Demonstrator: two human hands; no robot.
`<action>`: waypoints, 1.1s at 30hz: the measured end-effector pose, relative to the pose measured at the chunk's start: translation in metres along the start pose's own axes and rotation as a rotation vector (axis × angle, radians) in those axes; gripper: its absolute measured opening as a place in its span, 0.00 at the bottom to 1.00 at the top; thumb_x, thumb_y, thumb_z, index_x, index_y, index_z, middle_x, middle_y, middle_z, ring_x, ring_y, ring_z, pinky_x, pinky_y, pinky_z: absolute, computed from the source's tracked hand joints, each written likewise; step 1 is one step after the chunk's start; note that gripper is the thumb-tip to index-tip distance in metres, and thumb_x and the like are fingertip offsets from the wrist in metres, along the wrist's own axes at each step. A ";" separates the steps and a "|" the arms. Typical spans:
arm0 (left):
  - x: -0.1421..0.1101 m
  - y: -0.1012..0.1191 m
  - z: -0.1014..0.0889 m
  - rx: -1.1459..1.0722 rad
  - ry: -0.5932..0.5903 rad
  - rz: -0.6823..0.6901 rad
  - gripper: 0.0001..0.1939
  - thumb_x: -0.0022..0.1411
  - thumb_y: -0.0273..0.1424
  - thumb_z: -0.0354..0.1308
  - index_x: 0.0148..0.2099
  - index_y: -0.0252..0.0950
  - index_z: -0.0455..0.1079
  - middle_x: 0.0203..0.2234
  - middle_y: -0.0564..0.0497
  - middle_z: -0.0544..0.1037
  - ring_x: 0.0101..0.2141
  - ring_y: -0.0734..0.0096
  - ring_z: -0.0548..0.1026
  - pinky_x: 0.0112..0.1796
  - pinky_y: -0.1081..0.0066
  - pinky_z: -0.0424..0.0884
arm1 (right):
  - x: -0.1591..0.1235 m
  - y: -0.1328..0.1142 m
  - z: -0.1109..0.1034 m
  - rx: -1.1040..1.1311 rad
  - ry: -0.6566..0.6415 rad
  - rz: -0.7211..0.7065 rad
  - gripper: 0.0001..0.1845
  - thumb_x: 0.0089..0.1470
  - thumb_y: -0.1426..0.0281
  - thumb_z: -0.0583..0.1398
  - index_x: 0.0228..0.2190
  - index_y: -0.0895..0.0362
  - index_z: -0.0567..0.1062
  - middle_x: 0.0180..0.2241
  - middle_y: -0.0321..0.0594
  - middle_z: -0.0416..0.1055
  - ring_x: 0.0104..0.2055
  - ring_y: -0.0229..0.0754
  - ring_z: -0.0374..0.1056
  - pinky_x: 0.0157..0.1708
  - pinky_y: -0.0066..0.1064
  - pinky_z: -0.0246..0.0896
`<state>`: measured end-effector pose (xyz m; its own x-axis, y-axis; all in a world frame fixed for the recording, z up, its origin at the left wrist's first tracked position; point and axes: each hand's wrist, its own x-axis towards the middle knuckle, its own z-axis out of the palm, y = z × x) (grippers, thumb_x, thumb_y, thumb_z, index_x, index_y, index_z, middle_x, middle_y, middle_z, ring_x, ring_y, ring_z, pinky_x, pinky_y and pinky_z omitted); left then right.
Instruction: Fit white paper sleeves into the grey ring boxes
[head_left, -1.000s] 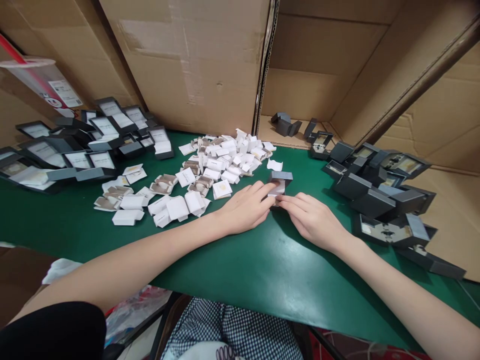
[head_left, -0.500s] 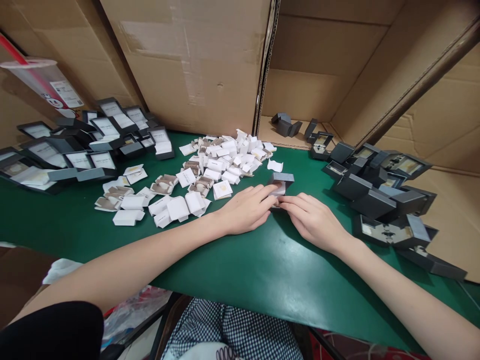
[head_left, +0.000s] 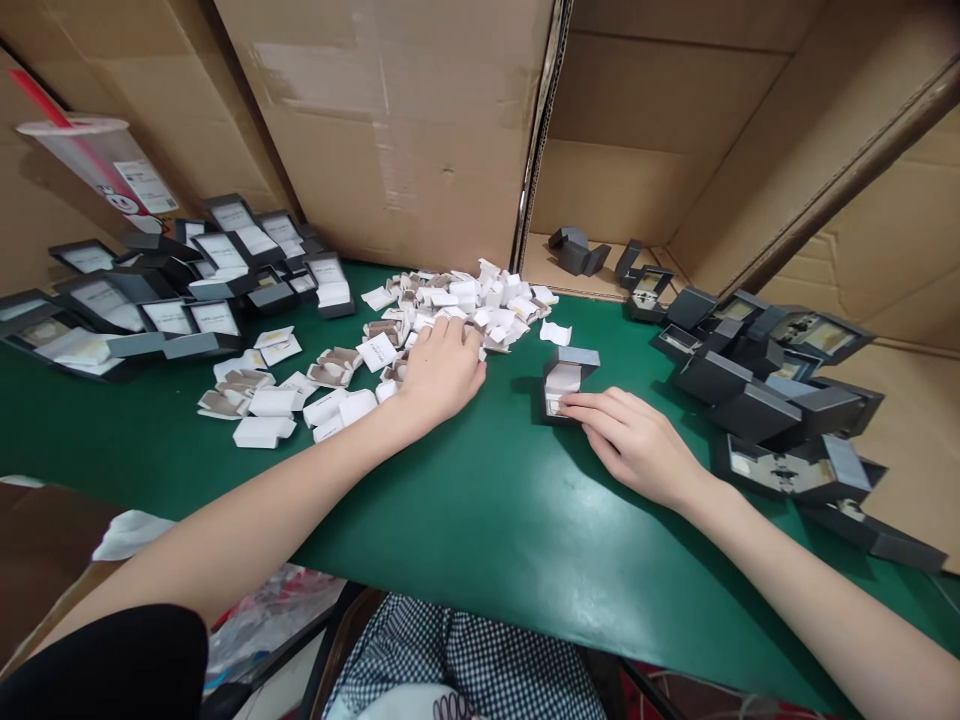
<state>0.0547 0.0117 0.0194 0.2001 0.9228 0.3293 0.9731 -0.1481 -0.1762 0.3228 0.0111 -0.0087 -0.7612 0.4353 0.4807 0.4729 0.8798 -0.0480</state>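
Observation:
A small dark grey jewelry box [head_left: 571, 362] stands on the table with its lid raised and a white lining inside. My right hand [head_left: 626, 435] is closed at its right front, with thumb and fingertips pressed together on the box's lower edge and inner white part. Over a heap of folded white card inserts [head_left: 514, 310] lies my left hand [head_left: 442, 372], back upward and fingers bent down; its fingertips are hidden, so a grasp cannot be made out. More white inserts [head_left: 264, 432] are spread to the left of that hand, some showing brown undersides.
Opened dark boxes with white cards [head_left: 217, 262] are piled at the left, beside a plastic cup [head_left: 112, 165] with a red straw. More dark boxes [head_left: 754, 405] crowd the right side. Large cardboard cartons [head_left: 405, 130] wall off the back of the green table [head_left: 480, 540].
My left hand has left the jewelry box and moved left onto the white inserts. My right hand has stayed at the box, whose white interior is now more visible.

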 end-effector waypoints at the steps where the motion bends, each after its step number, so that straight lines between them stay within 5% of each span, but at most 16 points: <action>1: 0.000 0.001 0.000 -0.040 -0.015 0.014 0.14 0.64 0.30 0.50 0.47 0.28 0.70 0.42 0.37 0.71 0.46 0.48 0.70 0.42 0.56 0.68 | 0.000 0.000 0.000 0.002 -0.001 0.000 0.16 0.60 0.78 0.54 0.48 0.60 0.73 0.50 0.46 0.74 0.43 0.46 0.69 0.40 0.40 0.68; 7: -0.001 0.007 -0.002 -0.359 0.040 0.229 0.13 0.65 0.27 0.47 0.43 0.34 0.74 0.36 0.45 0.74 0.40 0.62 0.71 0.41 0.64 0.69 | 0.001 0.000 -0.002 0.021 0.010 0.000 0.16 0.60 0.77 0.55 0.48 0.59 0.73 0.49 0.46 0.75 0.42 0.45 0.70 0.39 0.39 0.67; 12: -0.003 0.006 0.003 -0.428 0.136 0.233 0.11 0.65 0.34 0.51 0.37 0.34 0.73 0.44 0.42 0.71 0.44 0.58 0.69 0.42 0.60 0.69 | 0.001 0.000 -0.003 0.052 0.037 -0.012 0.15 0.60 0.74 0.56 0.48 0.56 0.73 0.46 0.45 0.77 0.41 0.45 0.71 0.37 0.38 0.65; 15: -0.002 0.004 0.005 -0.473 0.076 0.232 0.11 0.65 0.35 0.52 0.38 0.34 0.71 0.49 0.42 0.70 0.49 0.56 0.68 0.47 0.57 0.68 | 0.001 0.000 -0.003 0.049 0.055 -0.019 0.12 0.60 0.73 0.57 0.46 0.55 0.74 0.44 0.44 0.78 0.40 0.45 0.71 0.36 0.38 0.63; 21: 0.001 0.001 0.003 -0.595 -0.091 0.306 0.11 0.65 0.36 0.53 0.43 0.34 0.68 0.41 0.44 0.74 0.44 0.60 0.70 0.44 0.63 0.69 | 0.001 0.001 -0.004 -0.010 0.105 0.015 0.10 0.59 0.74 0.58 0.43 0.56 0.75 0.42 0.43 0.78 0.39 0.45 0.71 0.36 0.37 0.62; 33: -0.001 0.001 0.003 -0.459 0.078 0.411 0.15 0.61 0.38 0.59 0.47 0.35 0.65 0.31 0.48 0.72 0.34 0.64 0.72 0.32 0.71 0.67 | 0.000 0.001 -0.003 0.021 0.127 0.016 0.10 0.58 0.74 0.59 0.42 0.57 0.76 0.41 0.43 0.79 0.39 0.44 0.72 0.36 0.37 0.64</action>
<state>0.0555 0.0119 0.0166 0.5600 0.7313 0.3893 0.7607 -0.6400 0.1081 0.3240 0.0112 -0.0061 -0.6904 0.4230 0.5868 0.4741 0.8773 -0.0747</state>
